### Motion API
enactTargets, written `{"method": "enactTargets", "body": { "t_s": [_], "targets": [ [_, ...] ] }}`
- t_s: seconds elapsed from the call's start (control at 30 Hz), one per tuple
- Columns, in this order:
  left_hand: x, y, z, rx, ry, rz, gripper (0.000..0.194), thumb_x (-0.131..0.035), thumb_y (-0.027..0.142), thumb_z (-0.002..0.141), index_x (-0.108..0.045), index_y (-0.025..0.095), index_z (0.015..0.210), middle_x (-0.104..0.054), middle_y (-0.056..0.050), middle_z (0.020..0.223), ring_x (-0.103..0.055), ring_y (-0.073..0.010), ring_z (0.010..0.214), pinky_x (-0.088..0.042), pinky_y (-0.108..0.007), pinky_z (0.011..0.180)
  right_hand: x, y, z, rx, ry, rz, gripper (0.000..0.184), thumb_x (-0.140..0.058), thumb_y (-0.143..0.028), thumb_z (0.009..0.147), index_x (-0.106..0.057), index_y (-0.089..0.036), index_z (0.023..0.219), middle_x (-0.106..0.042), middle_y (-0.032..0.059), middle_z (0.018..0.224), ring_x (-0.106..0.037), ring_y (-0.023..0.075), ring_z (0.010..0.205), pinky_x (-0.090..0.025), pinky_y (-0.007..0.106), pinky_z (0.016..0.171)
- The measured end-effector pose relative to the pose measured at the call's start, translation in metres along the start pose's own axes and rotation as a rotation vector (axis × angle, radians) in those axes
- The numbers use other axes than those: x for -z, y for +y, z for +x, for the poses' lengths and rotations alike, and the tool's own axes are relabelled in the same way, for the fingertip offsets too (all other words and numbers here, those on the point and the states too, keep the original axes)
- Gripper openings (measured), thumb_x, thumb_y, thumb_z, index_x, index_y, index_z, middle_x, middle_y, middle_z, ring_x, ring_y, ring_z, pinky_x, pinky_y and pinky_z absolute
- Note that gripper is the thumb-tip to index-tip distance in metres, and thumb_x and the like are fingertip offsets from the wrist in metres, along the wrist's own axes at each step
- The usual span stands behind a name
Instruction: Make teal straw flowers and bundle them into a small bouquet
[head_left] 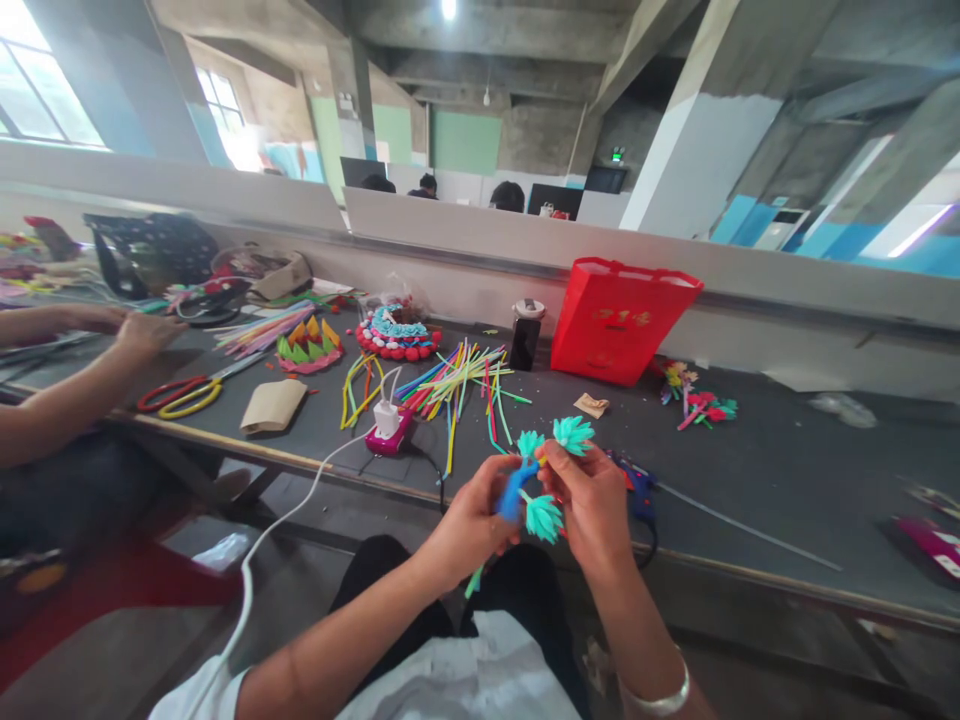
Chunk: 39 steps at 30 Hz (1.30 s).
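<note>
Above my lap, my left hand [472, 515] is closed around a blue strip-like piece [514, 492], slightly blurred, and the stems of a bunch of teal craft flowers. A green stem end [474, 582] sticks out below that hand. My right hand [594, 505] pinches the bunch from the other side, its thumb and finger by a small yellow bit near the blue piece. One teal flower [573, 435] stands at the top, another teal flower [544, 517] hangs between my hands, and a third teal flower [530, 445] sits behind my left fingers.
Colourful straw-like sticks [457, 380], a purple power strip [389, 432] with a charger and scissors [184, 395] lie on the dark table. A red bag [624, 322] stands behind. A blue glue gun [639, 492] lies by my right hand. Another person's hands [142, 335] are at left.
</note>
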<state>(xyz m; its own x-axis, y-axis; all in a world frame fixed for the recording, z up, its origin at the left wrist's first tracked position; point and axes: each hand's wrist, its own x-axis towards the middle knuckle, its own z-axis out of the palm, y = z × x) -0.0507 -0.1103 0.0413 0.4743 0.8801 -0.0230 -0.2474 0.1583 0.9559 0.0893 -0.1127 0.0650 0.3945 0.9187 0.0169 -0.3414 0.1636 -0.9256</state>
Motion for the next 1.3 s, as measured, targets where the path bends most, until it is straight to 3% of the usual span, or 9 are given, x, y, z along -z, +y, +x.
{"method": "enactTargets", "body": {
  "t_s": [0.13, 0.3, 0.37, 0.43, 0.63, 0.83, 0.93, 1.1, 1.3],
  "targets": [
    [-0.002, -0.001, -0.002, -0.075, 0.090, 0.037, 0.035, -0.074, 0.025, 0.074, -0.063, 0.019, 0.106, -0.061, 0.002, 0.072, -0.046, -0.0080, 0.053, -0.034, -0.020, 0.051, 0.003, -0.002, -0.006, 0.018, -0.084, -0.039, 0.028, -0.083, -0.038, 0.068, -0.066, -0.016, 0.072, -0.065, -0.0013, 0.058, -0.055, 0.0106, 0.048, -0.040, 0.019, 0.039],
    [-0.009, 0.011, -0.013, -0.193, 0.126, 0.149, 0.022, -0.071, 0.029, 0.076, -0.068, 0.015, 0.093, -0.062, 0.000, 0.072, -0.048, -0.0115, 0.062, -0.036, -0.021, 0.058, 0.009, -0.002, -0.016, 0.074, -0.079, -0.118, 0.030, -0.078, -0.042, 0.073, -0.063, -0.017, 0.074, -0.059, -0.0045, 0.050, -0.045, 0.0082, 0.040, -0.032, 0.019, 0.037],
    [-0.012, 0.014, -0.020, -0.227, 0.137, 0.214, 0.016, -0.069, 0.029, 0.077, -0.068, 0.014, 0.080, -0.057, 0.001, 0.065, -0.045, -0.0108, 0.061, -0.033, -0.021, 0.058, 0.012, -0.001, -0.021, 0.117, -0.052, -0.157, 0.030, -0.078, -0.043, 0.074, -0.062, -0.017, 0.073, -0.056, -0.0055, 0.048, -0.042, 0.0076, 0.040, -0.029, 0.019, 0.038],
    [-0.015, 0.014, -0.028, -0.230, 0.148, 0.233, 0.021, -0.069, 0.031, 0.077, -0.061, 0.015, 0.065, -0.046, 0.004, 0.056, -0.037, -0.0090, 0.056, -0.028, -0.021, 0.053, 0.016, -0.001, -0.028, 0.156, -0.036, -0.200, 0.030, -0.078, -0.043, 0.074, -0.063, -0.017, 0.073, -0.056, -0.0056, 0.049, -0.042, 0.0076, 0.042, -0.030, 0.019, 0.040],
    [-0.024, 0.010, -0.060, -0.051, 0.069, 0.105, 0.041, -0.071, 0.044, 0.077, -0.046, 0.017, 0.057, -0.033, 0.007, 0.048, -0.022, -0.0059, 0.047, -0.016, -0.023, 0.046, 0.033, -0.004, -0.056, 0.209, -0.060, -0.204, 0.029, -0.082, -0.042, 0.068, -0.068, -0.018, 0.078, -0.065, -0.0029, 0.062, -0.053, 0.0107, 0.054, -0.039, 0.021, 0.050],
    [-0.033, 0.011, -0.088, 0.043, 0.011, 0.017, 0.040, -0.069, 0.044, 0.079, -0.047, 0.017, 0.059, -0.033, 0.008, 0.044, -0.021, -0.0044, 0.041, -0.013, -0.022, 0.042, 0.048, -0.016, -0.085, -0.003, -0.227, -0.054, 0.029, -0.082, -0.041, 0.068, -0.068, -0.017, 0.074, -0.066, -0.0007, 0.061, -0.042, 0.0067, 0.045, -0.028, 0.019, 0.042],
    [-0.037, 0.012, -0.089, 0.082, -0.008, -0.025, 0.039, -0.071, 0.045, 0.078, -0.050, 0.017, 0.061, -0.034, 0.008, 0.044, -0.021, -0.0037, 0.040, -0.012, -0.021, 0.040, 0.050, -0.018, -0.091, -0.041, -0.276, -0.037, 0.028, -0.083, -0.039, 0.068, -0.068, -0.016, 0.074, -0.062, -0.0015, 0.060, -0.043, 0.0069, 0.048, -0.031, 0.019, 0.044],
    [-0.038, 0.012, -0.084, 0.161, -0.041, -0.109, 0.031, -0.073, 0.043, 0.075, -0.059, 0.015, 0.073, -0.048, 0.005, 0.047, -0.029, -0.0038, 0.034, -0.015, -0.019, 0.035, 0.051, -0.016, -0.087, -0.046, -0.318, -0.022, 0.025, -0.083, -0.035, 0.067, -0.067, -0.016, 0.072, -0.064, -0.0008, 0.065, -0.049, 0.0093, 0.053, -0.039, 0.021, 0.052],
    [-0.028, 0.011, -0.084, 0.171, -0.039, -0.142, 0.027, -0.069, 0.039, 0.080, -0.062, 0.013, 0.080, -0.066, -0.005, 0.063, -0.060, -0.0128, 0.049, -0.041, -0.019, 0.042, 0.049, -0.004, -0.083, -0.140, -0.313, 0.066, 0.029, -0.082, -0.040, 0.069, -0.066, -0.016, 0.072, -0.061, -0.0014, 0.064, -0.046, 0.0070, 0.049, -0.034, 0.018, 0.044]
  ]
}}
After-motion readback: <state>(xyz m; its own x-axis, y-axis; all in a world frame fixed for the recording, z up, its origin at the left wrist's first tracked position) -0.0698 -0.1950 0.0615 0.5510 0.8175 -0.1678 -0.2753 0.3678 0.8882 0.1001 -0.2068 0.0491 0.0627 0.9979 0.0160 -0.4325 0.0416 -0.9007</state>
